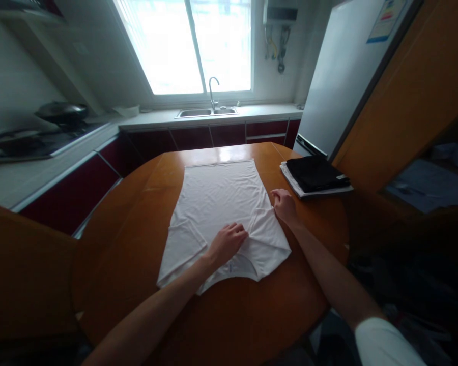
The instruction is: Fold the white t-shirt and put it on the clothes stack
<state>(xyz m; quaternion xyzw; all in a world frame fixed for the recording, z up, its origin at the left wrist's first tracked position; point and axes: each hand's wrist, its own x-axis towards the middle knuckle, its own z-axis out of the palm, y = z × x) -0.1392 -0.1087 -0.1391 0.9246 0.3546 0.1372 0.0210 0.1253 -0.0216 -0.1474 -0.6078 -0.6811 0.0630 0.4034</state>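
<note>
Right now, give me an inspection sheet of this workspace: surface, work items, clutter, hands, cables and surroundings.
Surface: brown wooden table with a rounded edge.
Job's things: white shirt lies flat, slightly wrinkled, neckline toward the person.
Clutter: stack of folded clothes, black on top of white, on the table's right side.
Hands: left hand on the shirt near the neckline; right hand at its right edge; grip unclear.
Cables: nothing seen on the table.
Surroundings: sink below a window; fridge at right; pan at left.
</note>
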